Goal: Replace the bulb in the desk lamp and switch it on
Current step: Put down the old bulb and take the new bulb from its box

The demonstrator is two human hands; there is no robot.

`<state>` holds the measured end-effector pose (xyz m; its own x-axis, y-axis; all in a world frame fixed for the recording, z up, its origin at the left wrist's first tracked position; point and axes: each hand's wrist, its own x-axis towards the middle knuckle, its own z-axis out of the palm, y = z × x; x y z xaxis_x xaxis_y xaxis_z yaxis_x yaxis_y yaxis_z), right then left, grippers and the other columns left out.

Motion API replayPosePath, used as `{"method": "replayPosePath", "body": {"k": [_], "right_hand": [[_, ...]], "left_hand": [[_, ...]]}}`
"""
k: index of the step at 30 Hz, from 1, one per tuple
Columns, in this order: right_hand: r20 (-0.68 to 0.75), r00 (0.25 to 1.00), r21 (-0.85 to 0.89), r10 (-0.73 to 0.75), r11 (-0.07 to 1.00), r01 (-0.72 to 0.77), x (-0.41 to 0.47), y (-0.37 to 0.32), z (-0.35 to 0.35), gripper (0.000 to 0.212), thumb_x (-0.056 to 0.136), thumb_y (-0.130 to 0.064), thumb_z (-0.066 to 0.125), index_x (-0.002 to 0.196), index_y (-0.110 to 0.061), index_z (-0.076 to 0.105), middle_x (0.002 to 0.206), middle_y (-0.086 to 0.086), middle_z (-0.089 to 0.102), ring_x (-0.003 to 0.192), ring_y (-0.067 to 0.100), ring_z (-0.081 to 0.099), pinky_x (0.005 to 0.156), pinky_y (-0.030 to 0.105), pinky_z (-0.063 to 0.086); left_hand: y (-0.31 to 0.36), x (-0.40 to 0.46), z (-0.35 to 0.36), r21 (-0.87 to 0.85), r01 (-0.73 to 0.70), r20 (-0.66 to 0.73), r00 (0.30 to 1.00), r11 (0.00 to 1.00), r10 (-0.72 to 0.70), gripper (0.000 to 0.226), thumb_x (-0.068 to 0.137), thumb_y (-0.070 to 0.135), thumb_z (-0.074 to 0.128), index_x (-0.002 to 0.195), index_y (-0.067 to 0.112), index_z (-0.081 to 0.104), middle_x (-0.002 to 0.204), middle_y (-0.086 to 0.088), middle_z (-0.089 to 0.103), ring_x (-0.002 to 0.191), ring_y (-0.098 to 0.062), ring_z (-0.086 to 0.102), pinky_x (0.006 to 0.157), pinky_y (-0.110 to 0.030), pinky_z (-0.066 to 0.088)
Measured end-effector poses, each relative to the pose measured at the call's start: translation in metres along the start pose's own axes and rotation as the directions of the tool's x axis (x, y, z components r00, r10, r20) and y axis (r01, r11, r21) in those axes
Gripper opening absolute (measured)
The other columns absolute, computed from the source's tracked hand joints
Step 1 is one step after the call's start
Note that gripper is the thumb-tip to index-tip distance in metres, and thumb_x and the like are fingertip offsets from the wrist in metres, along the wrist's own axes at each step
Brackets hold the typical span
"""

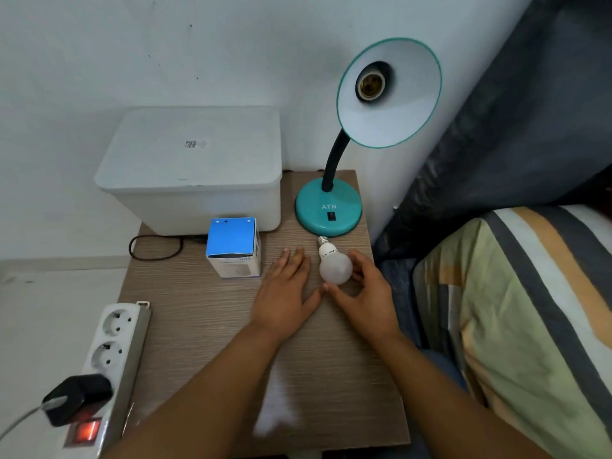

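Observation:
A teal desk lamp stands at the back right of the wooden table. Its shade tilts toward me and the socket inside is bare. A black rocker switch sits on the lamp's base. A white frosted bulb lies on the table just in front of the base, its screw cap pointing toward the lamp. My right hand curls its thumb and fingers round the bulb's globe. My left hand rests flat on the table just left of the bulb. A blue and white bulb box stands further left.
A white lidded plastic bin fills the table's back left, with a black cable looping in front of it. A power strip with a lit red switch and a black plug lies at the left edge. A striped bed borders the right side.

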<state>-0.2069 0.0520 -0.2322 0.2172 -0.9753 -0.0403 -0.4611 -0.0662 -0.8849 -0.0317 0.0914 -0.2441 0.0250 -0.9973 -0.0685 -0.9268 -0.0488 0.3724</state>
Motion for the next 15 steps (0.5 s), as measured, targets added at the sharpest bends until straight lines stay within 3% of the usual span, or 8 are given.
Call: {"method": "replayPosePath", "body": {"k": [6,15], "right_hand": [[0.013,1.0,-0.022,0.01,1.0,-0.01,-0.0006,0.0004,-0.001,0.078,0.074,-0.038,0.084,0.141,-0.024,0.047,0.134,-0.011,0.056,0.119,0.0,0.054,0.1,0.018,0.046],[0.029,0.999,-0.034,0.023,0.999,-0.022,-0.0003,-0.0006,-0.002,0.079,0.074,-0.04,0.084,0.141,-0.023,0.046,0.137,-0.01,0.054,0.12,0.0,0.052,0.102,0.019,0.045]], "left_hand": [[-0.0002,0.0004,-0.0024,-0.004,-0.001,0.027,1.0,1.0,0.001,0.092,0.087,0.074,0.014,0.157,0.015,0.024,0.166,-0.001,0.013,0.153,-0.02,0.002,0.124,-0.034,0.006],[-0.0016,0.002,-0.0037,-0.018,0.011,0.053,0.999,1.0,-0.01,0.088,0.09,0.072,0.023,0.158,0.016,0.02,0.167,0.001,0.009,0.153,-0.019,0.0,0.124,-0.035,0.006]]}}
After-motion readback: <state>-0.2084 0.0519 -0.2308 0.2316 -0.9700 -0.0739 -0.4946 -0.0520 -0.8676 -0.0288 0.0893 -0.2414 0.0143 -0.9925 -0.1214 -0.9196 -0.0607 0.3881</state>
